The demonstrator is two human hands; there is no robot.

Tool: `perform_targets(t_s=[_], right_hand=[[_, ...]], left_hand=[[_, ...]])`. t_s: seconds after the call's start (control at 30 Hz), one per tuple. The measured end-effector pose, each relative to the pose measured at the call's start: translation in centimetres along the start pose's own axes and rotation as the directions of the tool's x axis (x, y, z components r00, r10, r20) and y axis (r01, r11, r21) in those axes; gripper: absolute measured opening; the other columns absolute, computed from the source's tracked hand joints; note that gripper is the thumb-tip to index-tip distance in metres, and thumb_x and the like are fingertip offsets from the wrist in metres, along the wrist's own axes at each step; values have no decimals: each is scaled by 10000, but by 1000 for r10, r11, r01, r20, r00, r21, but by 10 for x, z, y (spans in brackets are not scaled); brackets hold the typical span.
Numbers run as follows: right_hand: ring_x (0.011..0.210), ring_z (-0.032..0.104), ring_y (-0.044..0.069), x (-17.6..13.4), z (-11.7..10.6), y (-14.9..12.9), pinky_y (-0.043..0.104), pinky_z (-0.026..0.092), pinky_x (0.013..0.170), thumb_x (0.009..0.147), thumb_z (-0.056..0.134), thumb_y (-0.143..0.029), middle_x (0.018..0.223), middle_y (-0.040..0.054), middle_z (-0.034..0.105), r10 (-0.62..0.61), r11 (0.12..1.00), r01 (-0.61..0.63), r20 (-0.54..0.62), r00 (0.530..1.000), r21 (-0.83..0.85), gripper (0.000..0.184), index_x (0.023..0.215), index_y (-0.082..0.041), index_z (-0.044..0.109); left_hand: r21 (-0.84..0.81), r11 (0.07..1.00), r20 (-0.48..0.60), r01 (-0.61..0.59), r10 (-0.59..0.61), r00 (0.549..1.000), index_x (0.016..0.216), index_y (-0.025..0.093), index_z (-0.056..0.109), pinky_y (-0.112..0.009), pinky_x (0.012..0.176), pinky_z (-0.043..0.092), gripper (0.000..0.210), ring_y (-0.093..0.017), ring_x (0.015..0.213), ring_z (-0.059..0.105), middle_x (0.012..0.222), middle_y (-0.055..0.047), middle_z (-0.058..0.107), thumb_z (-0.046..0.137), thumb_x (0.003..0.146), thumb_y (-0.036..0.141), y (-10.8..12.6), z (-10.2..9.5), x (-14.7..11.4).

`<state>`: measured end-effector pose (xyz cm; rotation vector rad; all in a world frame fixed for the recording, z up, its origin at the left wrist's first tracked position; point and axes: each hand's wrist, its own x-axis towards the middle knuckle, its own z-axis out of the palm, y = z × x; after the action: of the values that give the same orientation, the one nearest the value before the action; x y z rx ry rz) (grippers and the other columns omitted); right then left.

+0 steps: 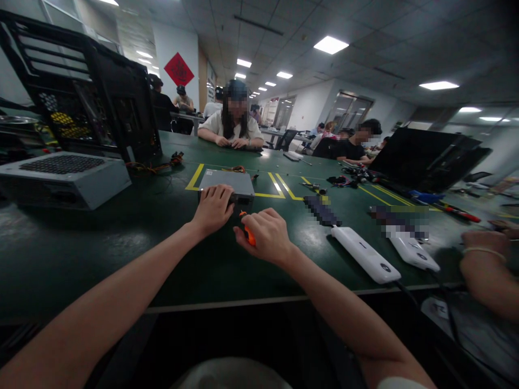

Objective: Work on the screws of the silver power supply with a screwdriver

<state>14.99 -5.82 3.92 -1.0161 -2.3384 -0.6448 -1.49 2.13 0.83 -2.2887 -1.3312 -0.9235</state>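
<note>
A grey computer power supply (233, 181) lies on the green table in front of me, its dark socket side facing my way. My left hand (215, 204) rests over its near left corner, fingers bent across the top and holding it. Close to the unit's near face, my right hand (267, 233) is closed around a screwdriver (250, 236) with an orange and black handle. The screwdriver's tip is too small to make out, so I cannot tell whether it touches the casing.
On the left stand a larger power supply (65, 178) and a black computer case (87, 97). Two white power banks (365, 254) lie to the right, with cables. A second dark case (430, 162) stands farther right. A co-worker's hand (484, 246) is at the right edge; another person sits opposite.
</note>
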Motion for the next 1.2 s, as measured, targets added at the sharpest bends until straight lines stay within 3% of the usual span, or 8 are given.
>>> perform_targets(t_s=[0.1, 0.2, 0.33, 0.43, 0.67, 0.83, 1.1, 1.2], right_hand=[[590, 530, 131, -10, 9, 2, 276, 310, 647, 866, 401, -427, 645, 16, 611, 43, 999, -43, -6, 999, 34, 301, 794, -180, 557], [604, 505, 132, -14, 12, 1, 276, 321, 652, 865, 395, -351, 684, 22, 603, 125, 989, -120, -53, 991, 87, 240, 852, -174, 557], [694, 468, 155, -14, 11, -1, 294, 327, 692, 813, 441, -283, 739, 31, 571, -11, 996, 17, -74, 997, 90, 161, 797, -198, 576], [733, 457, 168, -14, 10, -2, 304, 325, 704, 807, 453, -310, 759, 39, 551, -35, 995, 43, -82, 996, 93, 175, 775, -207, 591], [601, 485, 128, -16, 9, -2, 265, 340, 665, 869, 376, -357, 689, 9, 582, 196, 956, -188, -14, 981, 226, 284, 972, -155, 547], [683, 478, 147, -16, 8, -2, 281, 320, 697, 832, 420, -325, 726, 22, 566, 39, 986, -32, -45, 998, 166, 217, 830, -199, 596], [634, 526, 131, -12, 4, -4, 273, 325, 709, 861, 422, -349, 679, 1, 589, 147, 958, -151, 36, 989, 244, 253, 972, -159, 548], [645, 505, 140, -12, 2, -7, 283, 331, 715, 838, 432, -289, 709, 15, 581, 100, 978, -110, 66, 993, 177, 192, 920, -174, 561]], left_hand=[[8, 1000, 15, 1, -1, 1000, 1136, 179, 469, -422, 916, 312, 328, -281, 1069, 438, 1190, -116, 499, 439, 818, 254, -1, 0, 0], [-5, 1000, 27, 2, -2, 1000, 1141, 185, 468, -426, 921, 309, 337, -281, 1075, 437, 1199, -115, 494, 446, 811, 248, -2, 0, -1], [-29, 1000, 29, 8, -7, 1000, 1142, 178, 472, -424, 935, 305, 344, -281, 1089, 431, 1211, -117, 489, 448, 804, 237, -1, 0, 0], [-20, 1000, 26, 9, -9, 1000, 1146, 178, 470, -421, 948, 299, 348, -278, 1097, 429, 1215, -115, 488, 448, 803, 234, -1, -1, 0], [6, 1000, 29, -11, 11, 1000, 1146, 171, 469, -418, 926, 315, 352, -278, 1081, 437, 1206, -121, 496, 454, 802, 243, -2, -1, -1], [0, 1000, 23, -5, 5, 1000, 1153, 181, 466, -423, 936, 306, 354, -275, 1087, 439, 1220, -116, 492, 449, 805, 241, -3, -1, -1], [-16, 999, -23, 51, -52, 998, 1093, 185, 495, -415, 921, 312, 285, -269, 1049, 465, 1142, -106, 530, 442, 822, 256, 0, 2, 2], [-24, 996, -46, 81, -82, 996, 1050, 187, 507, -410, 897, 321, 243, -267, 1018, 473, 1094, -96, 547, 448, 825, 260, 2, 3, 4]])
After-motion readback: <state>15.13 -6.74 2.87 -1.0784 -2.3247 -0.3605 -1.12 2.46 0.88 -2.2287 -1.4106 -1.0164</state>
